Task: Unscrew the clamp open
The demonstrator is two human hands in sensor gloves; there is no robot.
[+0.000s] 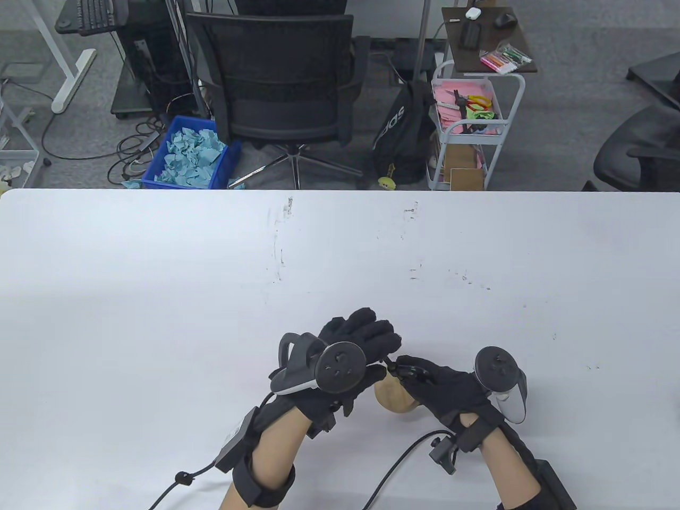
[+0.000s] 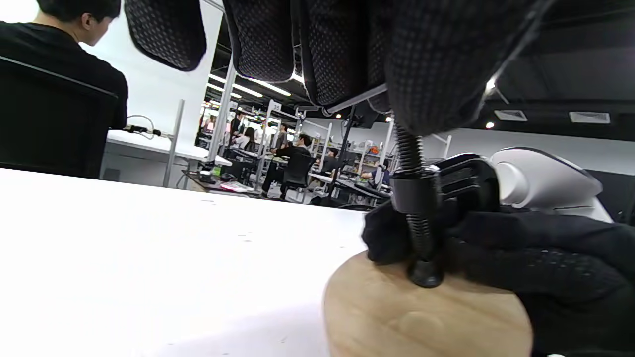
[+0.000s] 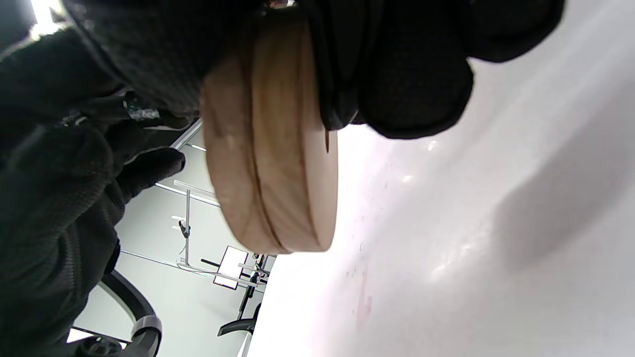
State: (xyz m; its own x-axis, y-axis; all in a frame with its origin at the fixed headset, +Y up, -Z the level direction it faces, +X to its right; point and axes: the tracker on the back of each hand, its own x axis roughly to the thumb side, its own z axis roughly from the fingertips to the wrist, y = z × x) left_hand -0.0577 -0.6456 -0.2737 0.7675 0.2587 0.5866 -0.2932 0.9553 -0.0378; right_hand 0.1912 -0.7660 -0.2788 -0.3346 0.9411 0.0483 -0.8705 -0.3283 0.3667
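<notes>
A small black screw clamp (image 1: pixel 394 366) is clamped on two stacked round wooden discs (image 1: pixel 396 397), held near the table's front edge. In the left wrist view its threaded screw (image 2: pixel 415 198) runs down through the clamp frame (image 2: pixel 461 178) and its pad presses on the wood (image 2: pixel 421 317). My left hand (image 1: pixel 378 340) grips the top of the screw from above; the handle is hidden under its fingers (image 2: pixel 347 49). My right hand (image 1: pixel 411 373) holds the clamp frame and the discs (image 3: pixel 273 163), with fingers (image 3: pixel 412 74) wrapped over the wood.
The white table (image 1: pixel 159 292) has faint scuff marks. Beyond its far edge stand an office chair (image 1: pixel 281 79), a blue bin of paper scraps (image 1: pixel 191 154) and a white cart (image 1: pixel 470 122). Glove cables trail off the front edge.
</notes>
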